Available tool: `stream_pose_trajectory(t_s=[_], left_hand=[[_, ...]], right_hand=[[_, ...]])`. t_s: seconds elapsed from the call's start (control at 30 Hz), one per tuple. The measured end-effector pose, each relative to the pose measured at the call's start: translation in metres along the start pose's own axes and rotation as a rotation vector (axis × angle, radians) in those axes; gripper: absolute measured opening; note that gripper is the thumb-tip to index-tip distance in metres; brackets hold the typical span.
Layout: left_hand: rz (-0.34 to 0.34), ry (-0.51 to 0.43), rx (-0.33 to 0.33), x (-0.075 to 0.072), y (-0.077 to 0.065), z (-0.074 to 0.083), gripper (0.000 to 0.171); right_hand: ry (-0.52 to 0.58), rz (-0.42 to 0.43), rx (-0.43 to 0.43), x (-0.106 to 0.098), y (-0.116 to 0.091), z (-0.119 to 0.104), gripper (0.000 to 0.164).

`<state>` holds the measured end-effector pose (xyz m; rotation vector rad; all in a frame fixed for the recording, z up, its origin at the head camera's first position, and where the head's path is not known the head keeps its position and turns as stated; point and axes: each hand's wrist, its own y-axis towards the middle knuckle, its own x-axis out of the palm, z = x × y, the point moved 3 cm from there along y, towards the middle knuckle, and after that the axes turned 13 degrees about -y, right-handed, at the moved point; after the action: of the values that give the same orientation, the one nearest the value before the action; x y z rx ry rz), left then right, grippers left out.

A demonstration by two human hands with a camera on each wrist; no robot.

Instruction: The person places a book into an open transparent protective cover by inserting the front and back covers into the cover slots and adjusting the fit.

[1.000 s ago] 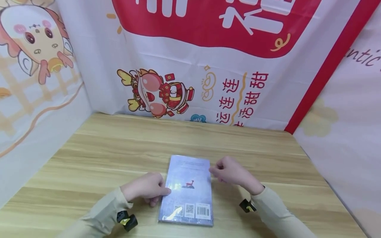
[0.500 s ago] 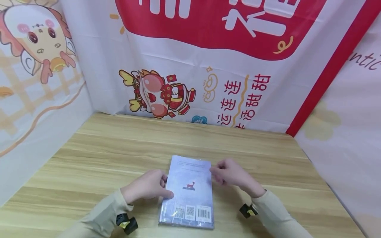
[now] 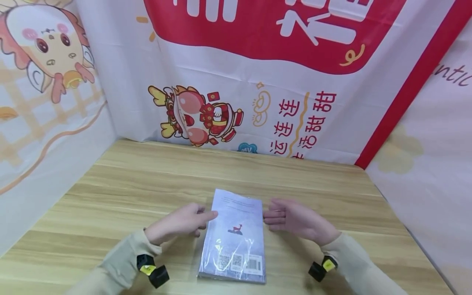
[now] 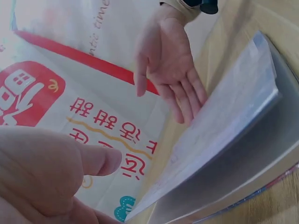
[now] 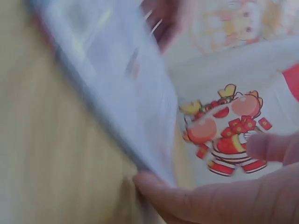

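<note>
A slim book [image 3: 234,250] lies back cover up on the table, with a small red deer, QR codes and a barcode on its pale blue-purple cover. Its left side is raised. In the left wrist view the cover [image 4: 219,116] stands slanted, a gap beneath it. My left hand [image 3: 180,223] is at the book's left edge, thumb [image 4: 100,159] held off the cover; its other fingers are mostly hidden. My right hand [image 3: 302,221] is beside the right edge, palm facing the book and fingers straight; in the right wrist view a fingertip [image 5: 149,182] meets the edge.
The wooden table [image 3: 147,176] carries the book near its front. A printed white and red cloth [image 3: 221,53] hangs behind it, with more printed cloth [image 3: 44,123] along the left and on the right. Each wrist wears a small black camera [image 3: 153,270].
My left hand has slid up along the book's left edge, its thumb drawn back off the cover, and that side has risen. My right hand's curled fingers have straightened beside the right edge.
</note>
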<state>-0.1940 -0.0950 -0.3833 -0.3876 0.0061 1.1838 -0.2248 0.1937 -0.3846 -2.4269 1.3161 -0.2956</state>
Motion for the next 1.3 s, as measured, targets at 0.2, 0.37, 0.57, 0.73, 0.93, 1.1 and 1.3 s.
stream_pose_trajectory(t_s=[0.2, 0.37, 0.57, 0.73, 0.93, 1.1, 1.3], left_hand=[[-0.068, -0.170, -0.026, -0.002, 0.003, 0.001, 0.040], [-0.092, -0.273, -0.035, -0.003, 0.006, -0.001, 0.042], [-0.084, -0.305, -0.043, -0.001, 0.006, 0.000, 0.039], [-0.083, -0.320, -0.038, 0.001, 0.005, 0.001, 0.037], [-0.105, -0.334, -0.016, 0.000, 0.003, 0.001, 0.036], [-0.096, -0.332, 0.002, -0.001, 0.003, 0.001, 0.036], [-0.068, -0.350, 0.006, -0.002, 0.003, 0.001, 0.039]], right_hand=[[0.354, -0.098, 0.102, -0.003, -0.008, 0.001, 0.083], [0.444, -0.095, 0.116, -0.003, -0.011, 0.001, 0.086], [0.438, -0.104, 0.095, -0.001, -0.012, 0.001, 0.084], [0.403, -0.094, 0.089, 0.000, -0.009, 0.003, 0.078], [0.423, -0.072, 0.098, -0.003, -0.003, 0.010, 0.074], [0.419, -0.082, 0.094, -0.003, 0.001, 0.014, 0.071], [0.410, -0.056, 0.096, -0.003, 0.004, 0.015, 0.068]])
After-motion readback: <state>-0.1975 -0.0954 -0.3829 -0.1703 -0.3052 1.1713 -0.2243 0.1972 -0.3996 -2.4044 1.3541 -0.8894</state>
